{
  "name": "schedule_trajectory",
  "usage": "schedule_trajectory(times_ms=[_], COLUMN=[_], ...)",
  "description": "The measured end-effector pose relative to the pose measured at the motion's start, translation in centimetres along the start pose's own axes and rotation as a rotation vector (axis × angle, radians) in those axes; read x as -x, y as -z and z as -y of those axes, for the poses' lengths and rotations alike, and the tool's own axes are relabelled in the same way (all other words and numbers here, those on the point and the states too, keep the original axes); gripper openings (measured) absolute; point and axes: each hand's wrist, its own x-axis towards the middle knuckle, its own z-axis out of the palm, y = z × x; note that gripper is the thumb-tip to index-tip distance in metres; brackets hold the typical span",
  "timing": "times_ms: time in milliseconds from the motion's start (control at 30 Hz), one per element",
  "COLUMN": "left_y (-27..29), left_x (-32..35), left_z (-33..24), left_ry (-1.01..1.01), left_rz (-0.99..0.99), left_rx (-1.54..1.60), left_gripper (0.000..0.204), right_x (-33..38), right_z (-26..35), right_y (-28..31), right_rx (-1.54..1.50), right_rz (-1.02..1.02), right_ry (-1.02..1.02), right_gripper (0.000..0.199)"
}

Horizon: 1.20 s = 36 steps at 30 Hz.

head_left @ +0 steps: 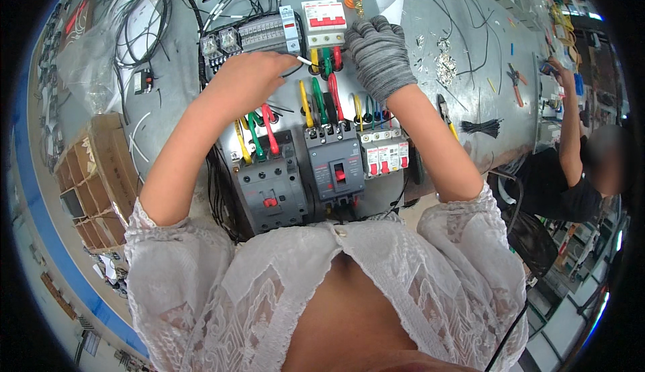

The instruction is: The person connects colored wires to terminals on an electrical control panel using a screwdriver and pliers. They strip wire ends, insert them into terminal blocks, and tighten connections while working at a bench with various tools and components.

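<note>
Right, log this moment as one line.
left hand: bare, near white-tipped wire | right hand: gloved, beside white breaker | coloured wires: below white breaker

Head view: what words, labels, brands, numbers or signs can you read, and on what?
White breaker with red levers: red lettering, not copied here; finer print too small.
Small white breakers: red lettering, not copied here; finer print too small.
Dark grey breaker: markings too small to read.
Grey unit at left: markings too small to read.

Over there the grey worktop (487,106) gleams, its right side strewn — a heap of tiny pale pieces (446,65), pliers with orange-red handles (518,95), a bundle of thin black strips (482,127), a yellow-handled tool (445,114).
</note>
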Motion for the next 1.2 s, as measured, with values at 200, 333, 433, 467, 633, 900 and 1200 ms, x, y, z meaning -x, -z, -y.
schedule_trajectory(times_ms=[200,333,433,467,633,900,1200], left_y=[0.7,1.3,1.1,1.5,1.6,-1.9,-1.9], left_x=[0.1,0.0,-0.3,-0.4,-1.5,-2.0,-1.3], left_z=[-0.6,-2.1,-3.2,-3.8,-4.8,-4.9,-4.8], left_ry=[-0.036,0.036,0.007,-0.008,-0.054,0.029,0.206], left_rz=[-0.096,-0.161,-0.254,-0.276,-0.329,-0.239,-0.144], left_rx=[0.112,0.309,0.341,0.338,0.232,-0.052,-0.034], left_gripper=[0.029,0.016,0.009,0.01,0.009,0.012,0.011], right_x=[-0.1,0.5,1.3,1.2,1.0,1.0,1.0], right_z=[-0.3,-0.8,-0.8,-0.6,-1.1,-0.5,0.6], right_y=[1.4,1.9,1.5,2.0,1.2,0.5,-0.1], right_rx=[0.007,-0.03,0.03,0.0,-0.184,-0.272,-0.133], right_rz=[0.094,0.172,0.199,0.27,0.137,0.114,0.073], right_ry=[0.019,0.022,-0.024,-0.083,-0.116,-0.138,-0.131], right_gripper=[0.026,0.027,0.028,0.025,0.016,0.015,0.017])
